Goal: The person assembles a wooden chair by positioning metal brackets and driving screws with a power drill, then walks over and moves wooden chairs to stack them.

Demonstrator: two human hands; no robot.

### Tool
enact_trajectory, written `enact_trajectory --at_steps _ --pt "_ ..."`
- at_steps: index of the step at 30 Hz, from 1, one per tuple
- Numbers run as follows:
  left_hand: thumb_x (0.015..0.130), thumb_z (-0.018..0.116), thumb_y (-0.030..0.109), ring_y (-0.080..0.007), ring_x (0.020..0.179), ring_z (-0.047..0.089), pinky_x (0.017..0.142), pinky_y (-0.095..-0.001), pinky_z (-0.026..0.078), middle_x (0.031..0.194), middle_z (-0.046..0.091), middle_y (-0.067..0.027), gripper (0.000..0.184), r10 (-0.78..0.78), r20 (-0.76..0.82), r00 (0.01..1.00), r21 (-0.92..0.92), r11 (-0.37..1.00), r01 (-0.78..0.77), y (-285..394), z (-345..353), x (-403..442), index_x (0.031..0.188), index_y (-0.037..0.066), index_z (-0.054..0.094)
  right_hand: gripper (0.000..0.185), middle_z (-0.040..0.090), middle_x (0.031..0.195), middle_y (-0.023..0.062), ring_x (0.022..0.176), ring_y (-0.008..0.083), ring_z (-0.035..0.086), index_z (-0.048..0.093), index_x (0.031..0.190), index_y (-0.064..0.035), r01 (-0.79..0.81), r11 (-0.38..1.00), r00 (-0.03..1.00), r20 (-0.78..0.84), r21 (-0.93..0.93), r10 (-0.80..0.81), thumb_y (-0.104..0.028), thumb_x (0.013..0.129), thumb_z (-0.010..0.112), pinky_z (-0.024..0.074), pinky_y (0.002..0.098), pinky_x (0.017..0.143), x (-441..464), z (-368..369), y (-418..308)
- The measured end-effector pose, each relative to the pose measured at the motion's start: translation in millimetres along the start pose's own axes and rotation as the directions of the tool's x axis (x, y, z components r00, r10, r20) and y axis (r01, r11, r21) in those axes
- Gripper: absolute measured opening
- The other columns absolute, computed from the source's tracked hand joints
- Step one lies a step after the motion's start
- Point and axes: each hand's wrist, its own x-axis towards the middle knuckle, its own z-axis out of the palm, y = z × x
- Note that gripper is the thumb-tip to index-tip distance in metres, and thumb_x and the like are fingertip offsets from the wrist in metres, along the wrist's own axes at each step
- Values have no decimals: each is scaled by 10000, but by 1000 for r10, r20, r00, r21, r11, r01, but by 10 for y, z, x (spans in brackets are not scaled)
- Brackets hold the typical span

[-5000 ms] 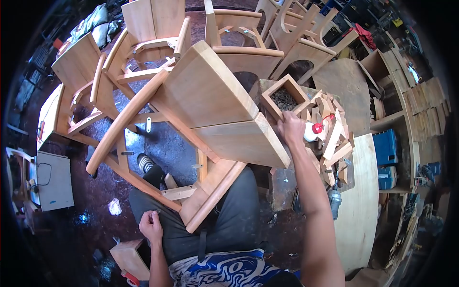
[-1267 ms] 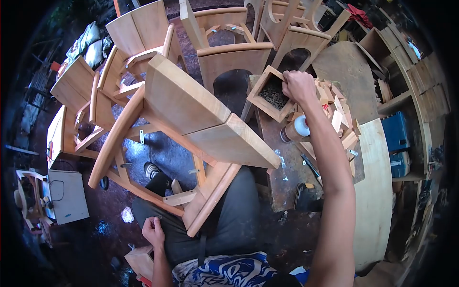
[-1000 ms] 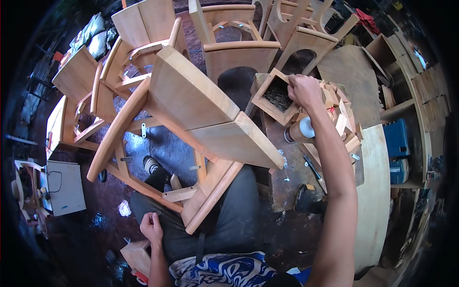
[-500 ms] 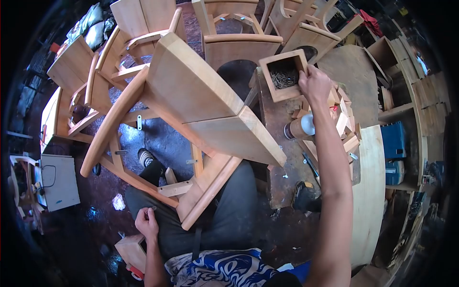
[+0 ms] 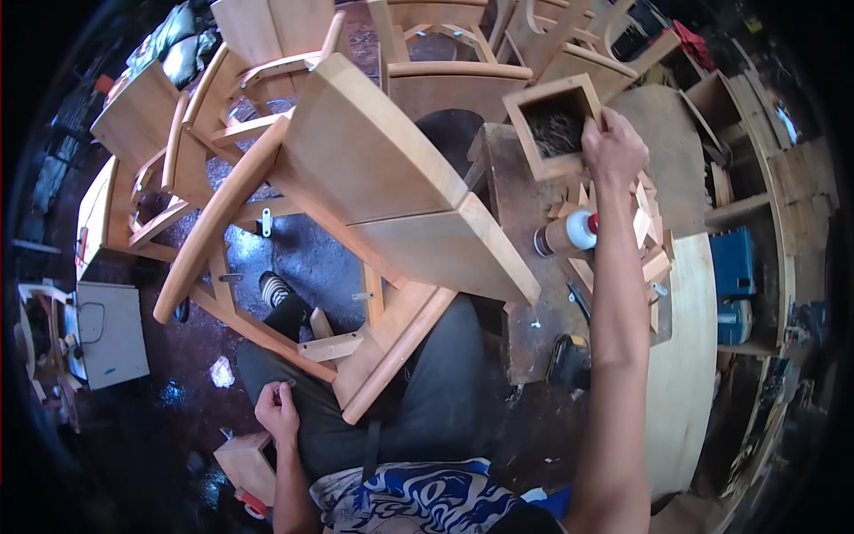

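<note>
My right hand (image 5: 616, 147) grips the right edge of a square wooden box (image 5: 541, 169), tilted so that the many small dark pieces inside show. The box is held above the far part of a low worktable (image 5: 525, 347). Over my left thigh, my left hand (image 5: 277, 411) is closed, with a tiny thing at its fingertips that I cannot make out. A wooden chair frame (image 5: 382, 169) leans across my lap, its two-board panel facing up. Below the box stands a glue bottle (image 5: 567, 233) with a red cap, beside my right forearm.
More wooden chairs (image 5: 458, 89) stand at the front and left. Wood offcuts (image 5: 654, 267) lie heaped right of the bottle. Blue cases (image 5: 732, 262) sit in the shelf at right. A white box (image 5: 111, 334) is at left, and a small wooden box (image 5: 247, 467) is near my left forearm.
My right hand has lifted the box off the worktable's scrap area and moved it up and to the right, tilting it. My left hand stays closed over my thigh.
</note>
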Motion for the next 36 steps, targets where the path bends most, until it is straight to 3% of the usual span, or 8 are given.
enact_trajectory --at_steps 2,4,9,16,18,27,30,36 --pt "934 673 167 -131 545 490 531 -302 404 626 555 -64 193 -1 9 1000 -25 1000 1 -37 -55 -32 845 -4 664 121 723 801 55 694 293 696 732 808 -155 18 1000 1000 19 18 -18 -257 746 713 551 408 632 -49 7 11" --pt "933 675 168 -125 543 485 524 -301 396 625 556 -65 196 34 -6 999 -33 999 -35 -36 -21 -10 841 -5 665 158 730 830 59 711 295 699 746 844 -150 -50 999 989 142 17 47 -267 741 720 553 407 653 -46 -10 114" --pt "931 672 174 -147 535 485 520 -315 392 629 562 -78 203 21 4 1000 7 1000 -21 1 -56 -5 841 -8 666 220 736 835 68 757 298 708 767 891 -146 -51 999 985 164 9 49 -294 731 734 557 412 694 -131 36 149" --pt "931 671 180 -154 529 482 517 -319 392 629 566 -81 207 13 1 1000 26 1000 -13 18 -42 -3 848 -10 667 241 742 862 91 779 310 710 773 910 -146 -73 997 946 314 -14 73 -315 742 744 559 421 722 -171 32 111" --pt "956 660 185 -96 547 413 506 -288 335 619 505 -24 237 35 -7 999 -3 999 -35 0 -31 -7 837 -21 644 243 741 865 97 785 314 710 774 915 -145 -72 997 932 355 -20 74 -316 744 744 559 424 729 -179 37 86" --pt "941 673 183 -138 536 471 517 -309 387 634 554 -70 211 0 10 1000 10 1000 0 18 -48 1 861 -13 662 245 740 883 120 808 332 705 776 942 -148 -104 994 868 486 -21 101 -307 762 730 551 441 749 -200 62 -17" --pt "941 674 181 -134 542 471 521 -308 387 641 557 -66 209 18 -2 1000 5 1000 -18 8 -29 7 862 -13 663 267 737 896 147 845 357 703 775 980 -151 -77 994 819 563 -79 108 -299 766 717 549 454 776 -128 172 -15" --pt "942 668 178 -137 543 472 522 -306 388 642 556 -64 211 -7 16 1000 10 1000 6 -11 -22 17 853 -13 661 321 729 1064 185 1020 372 693 764 1078 -170 -145 949 617 725 -280 308 -269 782 691 544 446 904 -59 685 72"
